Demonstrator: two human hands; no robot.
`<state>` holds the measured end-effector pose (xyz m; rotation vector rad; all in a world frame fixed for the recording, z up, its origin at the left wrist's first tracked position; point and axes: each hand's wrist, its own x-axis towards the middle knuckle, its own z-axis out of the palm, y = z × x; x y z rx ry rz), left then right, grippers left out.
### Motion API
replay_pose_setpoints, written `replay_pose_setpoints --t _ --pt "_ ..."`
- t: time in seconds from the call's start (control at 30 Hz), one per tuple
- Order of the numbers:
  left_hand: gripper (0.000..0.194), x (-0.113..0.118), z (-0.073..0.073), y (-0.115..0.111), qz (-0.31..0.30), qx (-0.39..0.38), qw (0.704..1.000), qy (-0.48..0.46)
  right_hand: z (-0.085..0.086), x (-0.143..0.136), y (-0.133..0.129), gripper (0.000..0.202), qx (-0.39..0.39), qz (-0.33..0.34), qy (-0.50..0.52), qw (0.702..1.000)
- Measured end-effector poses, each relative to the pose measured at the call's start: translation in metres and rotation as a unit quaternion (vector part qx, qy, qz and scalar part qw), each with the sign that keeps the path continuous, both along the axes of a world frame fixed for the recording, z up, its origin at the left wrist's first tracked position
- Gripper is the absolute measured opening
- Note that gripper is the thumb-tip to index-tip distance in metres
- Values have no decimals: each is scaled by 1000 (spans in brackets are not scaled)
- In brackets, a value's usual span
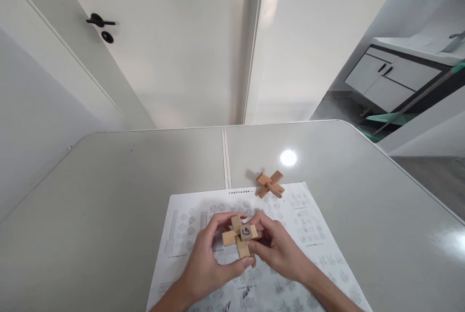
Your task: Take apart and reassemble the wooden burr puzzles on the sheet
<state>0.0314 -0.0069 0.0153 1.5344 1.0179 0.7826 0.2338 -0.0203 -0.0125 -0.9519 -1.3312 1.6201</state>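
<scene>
A light wooden interlocking burr puzzle [241, 249] is held between my two hands above a printed sheet. One dark block end on it bears a handwritten mark like a "6" or "G". My left hand [207, 258] curls around its left side, thumb at the near end and fingers at the far end. From the right, my right hand [278, 246] pinches it with thumb and fingers. Part of the puzzle's underside is hidden by my fingers. Farther off, a second, browner wooden burr puzzle [271, 185] rests across the sheet's top edge.
The white printed sheet [316, 215], covered in small puzzle diagrams, lies on a grey table [119, 205] with a seam down its middle. Beyond the table's far edge stands a white door [174, 40] with a black handle [100, 21]. A white cabinet [395, 79] with a sink is at right.
</scene>
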Motion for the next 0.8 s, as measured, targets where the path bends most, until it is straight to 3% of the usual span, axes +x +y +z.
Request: replay_pose_setpoints --t 0.3,0.47,0.63,0.8 --pt "59 1 -5 2 18 -14 1000 3 1 7 5 24 2 26 -11 1000" --pt "56 -2 0 6 -4 7 999 36 4 11 8 27 9 20 -27 999" --pt "57 -7 2 10 -18 58 992 109 6 11 8 27 18 1 -33 999" --pt "65 -15 -6 18 -12 169 966 194 3 9 10 31 11 -46 -29 998"
